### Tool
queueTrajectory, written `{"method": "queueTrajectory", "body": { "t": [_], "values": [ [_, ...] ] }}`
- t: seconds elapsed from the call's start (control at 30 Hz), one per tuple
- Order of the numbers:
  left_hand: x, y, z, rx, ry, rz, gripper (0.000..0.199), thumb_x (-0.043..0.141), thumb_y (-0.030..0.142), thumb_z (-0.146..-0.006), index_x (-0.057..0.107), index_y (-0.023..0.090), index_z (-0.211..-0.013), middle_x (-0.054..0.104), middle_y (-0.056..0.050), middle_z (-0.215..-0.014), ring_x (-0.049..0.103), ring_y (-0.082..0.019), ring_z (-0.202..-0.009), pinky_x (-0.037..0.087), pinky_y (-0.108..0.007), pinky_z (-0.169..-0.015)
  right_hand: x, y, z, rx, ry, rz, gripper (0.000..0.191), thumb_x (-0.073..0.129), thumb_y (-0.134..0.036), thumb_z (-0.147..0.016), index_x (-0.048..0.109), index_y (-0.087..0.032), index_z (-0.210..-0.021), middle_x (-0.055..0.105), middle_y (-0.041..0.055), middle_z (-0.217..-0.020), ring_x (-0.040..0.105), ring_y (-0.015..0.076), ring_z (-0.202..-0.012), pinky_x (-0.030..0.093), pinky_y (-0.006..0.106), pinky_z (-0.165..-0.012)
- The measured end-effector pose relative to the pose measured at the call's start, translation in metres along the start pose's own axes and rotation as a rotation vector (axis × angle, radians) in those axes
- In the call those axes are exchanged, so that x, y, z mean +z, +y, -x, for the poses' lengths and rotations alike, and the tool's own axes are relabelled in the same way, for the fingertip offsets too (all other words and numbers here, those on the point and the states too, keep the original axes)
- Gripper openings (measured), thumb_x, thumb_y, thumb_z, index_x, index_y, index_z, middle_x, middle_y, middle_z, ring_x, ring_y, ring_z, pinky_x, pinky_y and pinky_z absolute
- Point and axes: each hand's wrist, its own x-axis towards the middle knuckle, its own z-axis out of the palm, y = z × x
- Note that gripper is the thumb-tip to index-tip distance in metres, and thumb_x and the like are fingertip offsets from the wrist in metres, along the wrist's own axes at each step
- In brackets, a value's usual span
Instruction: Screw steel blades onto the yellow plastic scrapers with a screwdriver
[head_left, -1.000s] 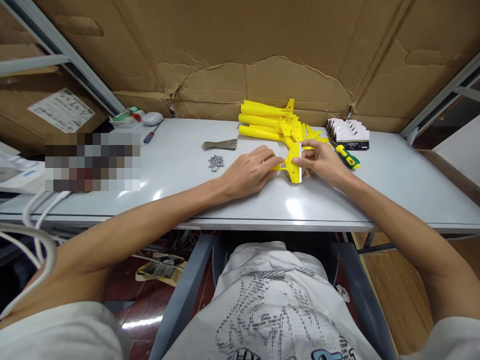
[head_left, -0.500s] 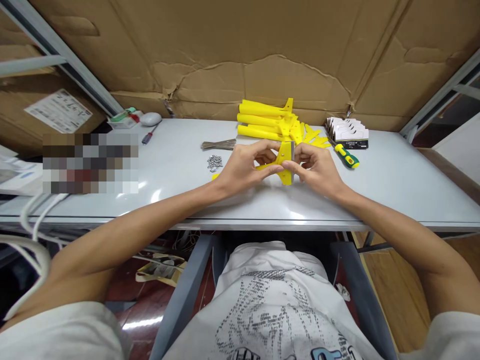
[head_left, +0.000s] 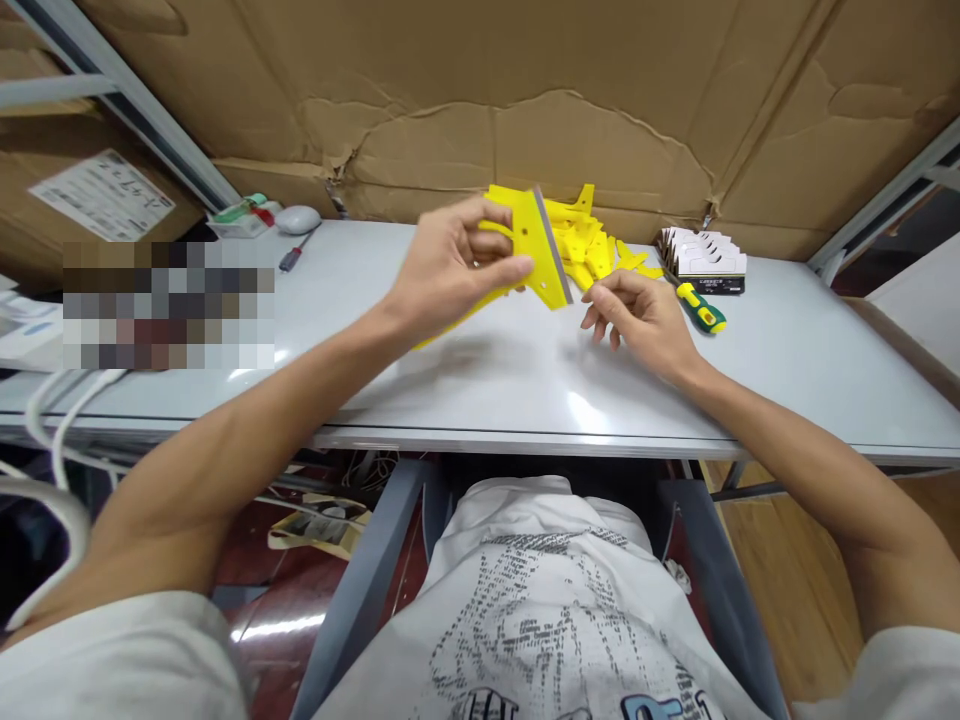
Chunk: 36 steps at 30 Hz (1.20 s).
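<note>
My left hand [head_left: 465, 255] is closed around a yellow scraper [head_left: 534, 245], its thumb pressed on the flat head. The scraper is raised and tilted above the table, and a grey metal blade [head_left: 553, 247] runs along the head's right edge. A small hole shows in the yellow plastic. My right hand [head_left: 637, 318] is just right of the blade's lower end, apart from it, with its fingers loosely curled and nothing visible in them. Behind the scraper lie more yellow scraper parts [head_left: 589, 245], partly hidden by it.
To the right, a green and yellow screwdriver [head_left: 701, 308] lies in front of a stack of white and black cards [head_left: 705, 262]. A smaller screwdriver [head_left: 295, 254] and a white mouse [head_left: 298, 220] are at the back left. Cardboard [head_left: 420, 150] stands behind the table.
My left hand has lifted the scraper up and left and tilted it. My right hand has let go of the scraper. The small screws and loose blades are now hidden behind my left hand and arm.
</note>
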Motion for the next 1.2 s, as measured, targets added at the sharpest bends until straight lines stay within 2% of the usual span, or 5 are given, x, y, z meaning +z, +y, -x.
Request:
{"method": "queueTrajectory", "body": {
  "t": [0.3,0.5,0.87,1.03,1.2],
  "values": [
    [-0.075,-0.027,-0.033,0.182,0.258,-0.201,0.078,0.100,0.083,-0.078,0.071,0.027,-0.124,0.088,0.011,-0.104,0.076,-0.012,-0.086,0.071,-0.041,-0.088,0.119,-0.004,-0.053,-0.840,-0.505,0.898,0.034,0.049,-0.006,-0.117,0.079,-0.011,-0.131,0.080,0.0196,-0.132,0.069,0.0307,-0.123,0.054,0.043,-0.094],
    [-0.089,-0.047,-0.044,0.172,0.382,-0.270,0.098,0.094,0.099,-0.065,0.071,0.021,-0.120,0.086,0.014,-0.093,0.073,-0.004,-0.077,0.066,-0.029,-0.076,0.165,-0.015,-0.083,-0.987,-0.545,1.140,0.040,0.048,0.000,-0.112,0.085,-0.014,-0.110,0.084,0.0165,-0.114,0.069,0.0326,-0.117,0.051,0.043,-0.088],
    [-0.080,-0.059,-0.041,0.081,0.232,-0.251,0.080,0.101,0.079,-0.076,0.066,0.024,-0.123,0.084,0.012,-0.095,0.065,-0.009,-0.083,0.060,-0.033,-0.082,0.132,-0.016,-0.089,-1.011,-0.547,1.152,0.042,0.041,0.001,-0.112,0.082,-0.009,-0.117,0.082,0.0177,-0.104,0.074,0.0314,-0.105,0.051,0.040,-0.078],
    [-0.057,-0.039,-0.031,0.014,0.159,-0.091,0.082,0.109,0.077,-0.062,0.070,0.027,-0.114,0.085,0.008,-0.093,0.074,-0.017,-0.087,0.065,-0.039,-0.083,0.048,0.005,-0.072,-0.731,-0.230,0.624,0.024,0.062,-0.018,-0.113,0.085,-0.020,-0.106,0.083,0.0087,-0.107,0.075,0.0224,-0.094,0.058,0.037,-0.084],
    [-0.012,-0.003,-0.007,-0.199,-0.059,0.139,0.070,0.110,0.059,-0.074,0.070,0.023,-0.118,0.086,-0.002,-0.092,0.082,-0.023,-0.084,0.068,-0.039,-0.078,-0.021,0.020,-0.062,-0.296,0.178,-0.066,0.010,0.094,-0.032,-0.088,0.090,-0.024,-0.093,0.084,0.0032,-0.090,0.067,0.0153,-0.068,0.054,0.029,-0.056]
  ]
}}
